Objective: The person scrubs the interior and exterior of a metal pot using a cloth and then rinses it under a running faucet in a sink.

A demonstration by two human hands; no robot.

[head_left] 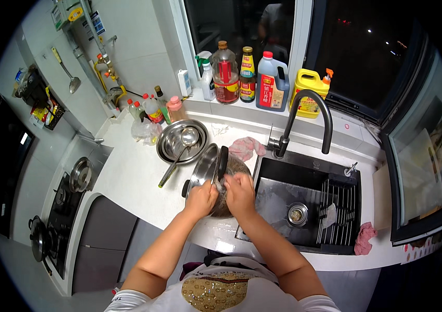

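A round steel pot (196,176) stands on the counter left of the sink, a black side handle at its left. Tilted up on edge over it is a steel lid (213,162) with a black handle (223,161) facing right. My left hand (202,198) is closed at the lid's near edge. My right hand (240,194), slightly blurred, is closed just right of it. Between my hands shows a small pale grey wad (220,185), too blurred to name. Right of the lid lies a mottled brownish round surface (238,166), partly hidden by my right hand.
Nested steel bowls (164,140) holding a ladle (171,167) stand behind left. A pink cloth (247,148) lies behind the pot. The black sink (273,190) with tall tap (327,125) and wire rack (338,210) adjoins right. Several bottles (226,78) line the sill.
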